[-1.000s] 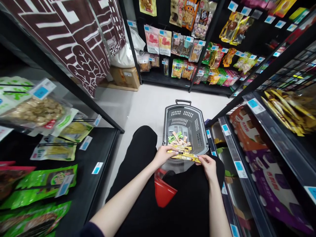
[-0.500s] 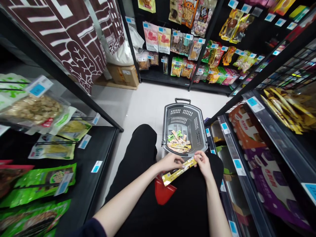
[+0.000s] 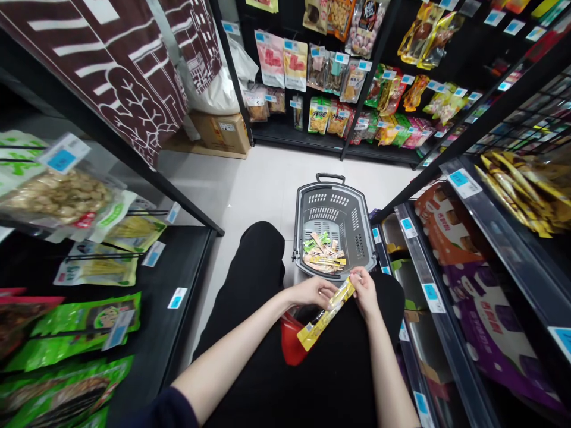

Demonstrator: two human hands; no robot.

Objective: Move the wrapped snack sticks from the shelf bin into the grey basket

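A long, narrow yellow snack packet [image 3: 322, 321] slants across my lap between my two hands. My right hand [image 3: 363, 288] pinches its upper end. Fingers of my left hand [image 3: 314, 292] close on the packet's left side, near its middle. Just beyond my hands stands a grey shopping basket [image 3: 369, 235] with its dark handle out at the far end. Several slim snack packets [image 3: 325, 254], green, pink and yellow, lie in a loose pile at its near end. Something red [image 3: 292, 342] lies on my lap, partly behind the yellow packet.
A shelf [image 3: 196, 255] with hanging snack bags runs along my left. Another shelf edge [image 3: 428, 285] with price tags is close on my right. A black rack of snacks [image 3: 312, 138] stands ahead, beside a cardboard box [image 3: 225, 135].
The yellow packet has turned steeper, its lower end swinging slightly down and right. Both hands still hold it, and the camera view has shifted a little.
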